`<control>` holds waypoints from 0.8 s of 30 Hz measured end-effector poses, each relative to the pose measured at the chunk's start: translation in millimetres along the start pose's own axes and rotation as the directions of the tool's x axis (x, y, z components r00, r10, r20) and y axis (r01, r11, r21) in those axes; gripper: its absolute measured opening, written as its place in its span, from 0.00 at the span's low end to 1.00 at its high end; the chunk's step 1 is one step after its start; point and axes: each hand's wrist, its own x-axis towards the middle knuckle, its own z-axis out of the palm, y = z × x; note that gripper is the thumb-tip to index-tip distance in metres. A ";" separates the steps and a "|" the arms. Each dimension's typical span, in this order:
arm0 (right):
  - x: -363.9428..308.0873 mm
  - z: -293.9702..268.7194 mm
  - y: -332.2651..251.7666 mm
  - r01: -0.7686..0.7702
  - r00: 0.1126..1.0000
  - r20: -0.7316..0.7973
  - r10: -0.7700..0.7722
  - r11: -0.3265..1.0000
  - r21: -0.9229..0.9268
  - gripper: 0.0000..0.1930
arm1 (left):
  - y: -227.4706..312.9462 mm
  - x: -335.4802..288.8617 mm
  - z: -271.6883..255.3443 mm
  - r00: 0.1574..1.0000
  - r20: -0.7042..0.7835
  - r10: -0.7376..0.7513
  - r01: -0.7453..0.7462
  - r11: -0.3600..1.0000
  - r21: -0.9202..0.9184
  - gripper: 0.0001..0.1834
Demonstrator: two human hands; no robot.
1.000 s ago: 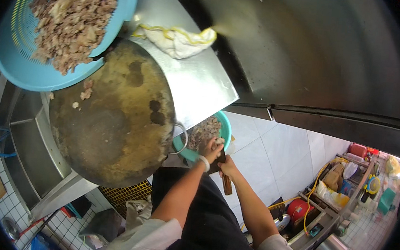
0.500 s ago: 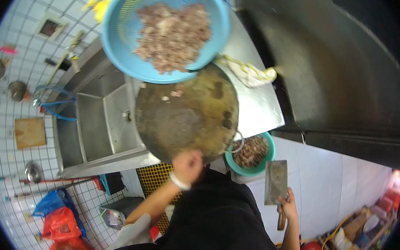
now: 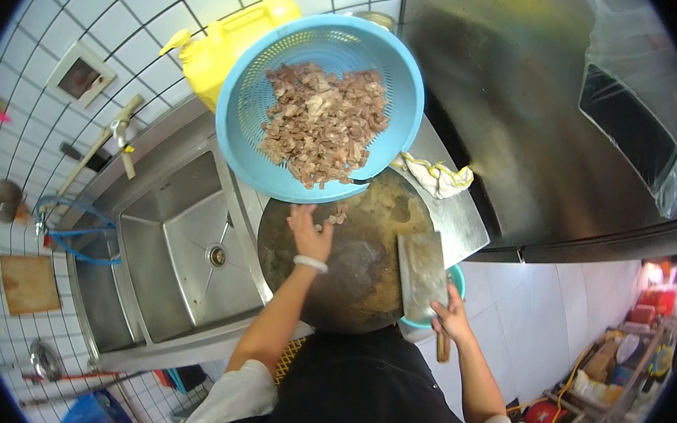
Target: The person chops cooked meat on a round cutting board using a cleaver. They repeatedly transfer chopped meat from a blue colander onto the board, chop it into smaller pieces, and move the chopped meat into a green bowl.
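On the round dark chopping board (image 3: 353, 273) my left hand (image 3: 311, 235) reaches to the far left side, fingers stretched out beside a few small meat scraps (image 3: 338, 215). It seems to hold nothing. My right hand (image 3: 453, 318) grips a cleaver (image 3: 423, 274) by its wooden handle. The wide blade lies flat over the board's right edge. Just beyond the board, a blue plastic colander (image 3: 236, 134) holds a heap of chopped meat (image 3: 322, 125) and overhangs the board's far rim. Below the right edge, the cleaver and my right hand partly cover a green basin (image 3: 456, 280).
A steel sink (image 3: 177, 258) with a blue hose (image 3: 81, 249) stands at the left. Behind the colander is a yellow jug (image 3: 228, 45). A white cloth (image 3: 436, 177) lies on the steel counter (image 3: 462, 222). Dark metal panelling (image 3: 517, 106) rises at the far right.
My left hand has moved from the board's near edge forward to the scraps. My right hand has brought the cleaver up and left over the board's edge. The whole view has shifted.
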 end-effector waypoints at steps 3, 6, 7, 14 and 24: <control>35.9 62.9 -20.3 -0.011 0.999 -0.038 0.007 0.996 -0.091 0.33 | 36.2 -5.9 4.1 0.995 0.009 0.095 -0.094 0.995 -0.038 0.21; 62.7 96.8 -27.9 0.091 0.994 0.080 -0.079 0.984 -0.151 0.31 | 42.5 -9.2 11.2 0.990 0.087 0.110 -0.099 0.988 -0.122 0.17; 69.6 106.5 -28.6 0.109 0.989 0.120 -0.087 0.976 -0.187 0.30 | 42.7 -10.4 11.3 0.981 0.136 0.139 -0.114 0.978 -0.177 0.15; 27.6 141.0 -41.2 0.144 0.976 0.212 -0.051 0.880 -0.452 0.21 | 68.4 -36.1 9.9 0.990 0.075 -0.117 0.137 0.897 -0.419 0.12; -101.8 8.1 -80.8 0.082 0.995 -0.038 -0.095 0.959 -0.270 0.21 | 143.3 -64.1 13.8 0.293 0.922 -0.253 0.809 -0.448 -0.380 0.09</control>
